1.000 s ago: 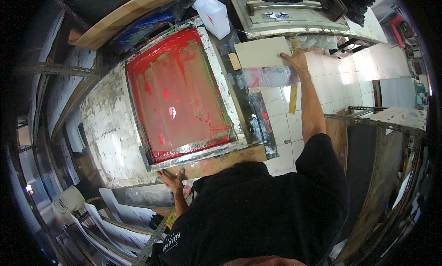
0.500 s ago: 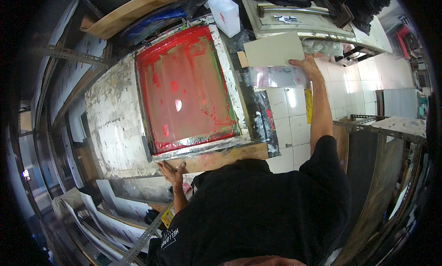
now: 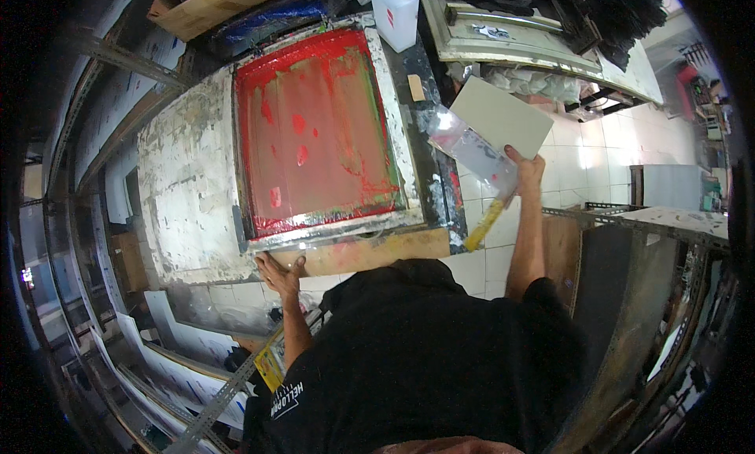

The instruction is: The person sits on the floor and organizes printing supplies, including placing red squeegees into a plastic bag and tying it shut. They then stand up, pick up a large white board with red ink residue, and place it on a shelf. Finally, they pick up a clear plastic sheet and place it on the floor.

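Note:
My right hand grips the near corner of a flat beige board, held tilted to the right of the table. A clear plastic sheet with small red marks lies alongside the board, and its near end meets the same hand. My left hand, fingers and thumb apart, touches the near left corner of a screen printing frame. Red ink borders the frame's brownish mesh, with red blotches at its middle. A tan wooden strip runs along the frame's near side.
Left of the frame is a worn, stained white tabletop. A white plastic jug stands behind the frame's far right corner. Metal racks line the left side, and another shelf stands at right. Tiled floor shows beyond my right hand.
The beige board and plastic sheet have swung clockwise and come nearer with my right hand. My left hand stays at the frame's near left corner. The whole view has shifted slightly.

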`<state>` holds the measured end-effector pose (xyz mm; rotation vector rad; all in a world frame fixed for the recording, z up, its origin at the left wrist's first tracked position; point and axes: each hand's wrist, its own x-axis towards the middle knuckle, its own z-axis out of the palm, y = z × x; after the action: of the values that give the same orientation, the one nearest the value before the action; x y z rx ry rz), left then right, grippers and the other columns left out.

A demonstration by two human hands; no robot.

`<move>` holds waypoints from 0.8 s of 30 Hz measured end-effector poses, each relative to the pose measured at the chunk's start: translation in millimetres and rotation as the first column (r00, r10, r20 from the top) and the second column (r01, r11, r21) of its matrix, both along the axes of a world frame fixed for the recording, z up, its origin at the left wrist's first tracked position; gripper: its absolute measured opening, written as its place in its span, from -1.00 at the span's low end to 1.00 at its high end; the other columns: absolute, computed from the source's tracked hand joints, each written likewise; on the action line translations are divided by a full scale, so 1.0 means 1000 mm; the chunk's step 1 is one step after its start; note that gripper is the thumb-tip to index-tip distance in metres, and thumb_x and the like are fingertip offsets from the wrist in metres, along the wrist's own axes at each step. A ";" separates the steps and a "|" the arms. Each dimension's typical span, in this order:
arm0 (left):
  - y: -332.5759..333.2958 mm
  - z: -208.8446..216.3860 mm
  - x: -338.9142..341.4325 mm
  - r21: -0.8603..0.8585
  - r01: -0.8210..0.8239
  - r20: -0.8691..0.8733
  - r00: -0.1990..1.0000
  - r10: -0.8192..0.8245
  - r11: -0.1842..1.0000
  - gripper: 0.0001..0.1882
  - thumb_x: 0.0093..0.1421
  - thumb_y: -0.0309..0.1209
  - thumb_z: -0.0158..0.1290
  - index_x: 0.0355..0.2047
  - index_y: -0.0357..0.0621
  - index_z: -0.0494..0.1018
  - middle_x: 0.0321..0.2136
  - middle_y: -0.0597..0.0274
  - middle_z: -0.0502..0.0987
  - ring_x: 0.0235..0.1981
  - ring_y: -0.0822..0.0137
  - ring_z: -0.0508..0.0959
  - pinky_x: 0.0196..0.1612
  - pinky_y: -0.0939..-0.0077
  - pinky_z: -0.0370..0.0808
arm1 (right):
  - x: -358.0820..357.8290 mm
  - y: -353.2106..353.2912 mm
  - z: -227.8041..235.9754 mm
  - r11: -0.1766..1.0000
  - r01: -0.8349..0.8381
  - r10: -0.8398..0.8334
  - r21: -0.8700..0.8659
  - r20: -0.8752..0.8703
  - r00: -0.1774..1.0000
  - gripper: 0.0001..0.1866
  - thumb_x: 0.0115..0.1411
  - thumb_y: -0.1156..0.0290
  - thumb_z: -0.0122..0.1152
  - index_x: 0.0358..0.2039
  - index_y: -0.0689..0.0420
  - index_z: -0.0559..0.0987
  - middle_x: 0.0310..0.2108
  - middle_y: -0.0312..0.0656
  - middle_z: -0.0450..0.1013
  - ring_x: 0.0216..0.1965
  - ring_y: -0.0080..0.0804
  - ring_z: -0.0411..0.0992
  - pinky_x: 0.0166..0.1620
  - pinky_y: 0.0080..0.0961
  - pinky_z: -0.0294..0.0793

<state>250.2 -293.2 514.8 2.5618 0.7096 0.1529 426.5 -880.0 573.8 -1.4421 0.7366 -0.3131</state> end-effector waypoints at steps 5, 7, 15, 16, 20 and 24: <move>0.006 -0.001 -0.002 0.035 0.003 -0.033 0.999 -0.002 0.999 0.23 -0.29 0.13 0.33 0.29 -0.11 -0.06 0.29 -0.22 -0.14 0.32 -0.14 -0.16 0.28 -0.03 -0.27 | -0.030 0.018 -0.009 0.996 0.073 -0.069 -0.047 0.068 0.995 -0.66 -0.10 0.56 0.40 -0.26 0.33 0.57 -0.32 -0.18 0.53 -0.33 -0.45 0.45 -0.20 -0.52 0.40; 0.008 -0.002 -0.006 0.009 -0.013 -0.032 0.999 0.013 1.000 0.24 -0.29 0.15 0.32 0.29 -0.10 -0.06 0.29 -0.21 -0.16 0.32 -0.14 -0.20 0.28 -0.04 -0.27 | -0.034 0.037 0.014 0.985 0.106 -0.100 -0.134 0.056 0.993 -0.67 -0.10 0.56 0.40 -0.26 0.34 0.57 -0.32 -0.17 0.53 -0.31 -0.44 0.45 -0.18 -0.51 0.41; 0.006 -0.003 -0.003 0.022 -0.007 -0.039 0.999 0.008 1.000 0.24 -0.28 0.23 0.27 0.30 -0.08 -0.07 0.30 -0.18 -0.19 0.32 -0.16 -0.21 0.27 -0.06 -0.28 | -0.067 0.071 0.008 0.965 0.213 -0.185 -0.152 0.180 0.966 -0.66 -0.13 0.57 0.41 -0.30 0.42 0.55 -0.34 -0.15 0.53 -0.32 -0.42 0.47 -0.18 -0.54 0.41; 0.008 -0.005 -0.003 0.037 -0.004 -0.036 0.999 0.005 0.999 0.24 -0.29 0.23 0.27 0.30 -0.08 -0.07 0.30 -0.17 -0.19 0.32 -0.15 -0.21 0.27 -0.06 -0.27 | -0.069 0.072 0.005 0.966 0.205 -0.175 -0.156 0.189 0.966 -0.66 -0.13 0.58 0.41 -0.30 0.41 0.56 -0.34 -0.15 0.53 -0.32 -0.42 0.47 -0.19 -0.55 0.41; 0.008 -0.012 -0.006 0.069 -0.019 -0.061 0.998 0.024 0.997 0.25 -0.29 0.26 0.26 0.30 -0.07 -0.06 0.31 -0.14 -0.18 0.32 -0.15 -0.18 0.27 -0.07 -0.26 | -0.076 0.072 0.020 0.973 0.075 -0.054 -0.216 0.102 0.993 -0.66 -0.20 0.57 0.44 -0.34 0.33 0.57 -0.39 -0.17 0.54 -0.37 -0.41 0.46 -0.23 -0.54 0.43; 0.007 -0.011 -0.005 0.082 -0.011 -0.055 0.998 0.016 0.997 0.25 -0.29 0.28 0.24 0.30 -0.09 -0.06 0.30 -0.20 -0.17 0.31 -0.15 -0.17 0.27 -0.08 -0.27 | -0.084 0.063 0.023 0.984 -0.113 0.116 -0.135 0.014 0.993 -0.61 -0.26 0.63 0.44 -0.32 0.29 0.56 -0.39 -0.20 0.52 -0.38 -0.40 0.45 -0.26 -0.52 0.42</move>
<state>245.2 -286.0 503.3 2.6487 0.7563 0.1174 342.5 -817.2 596.5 -1.5993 0.6216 -0.2929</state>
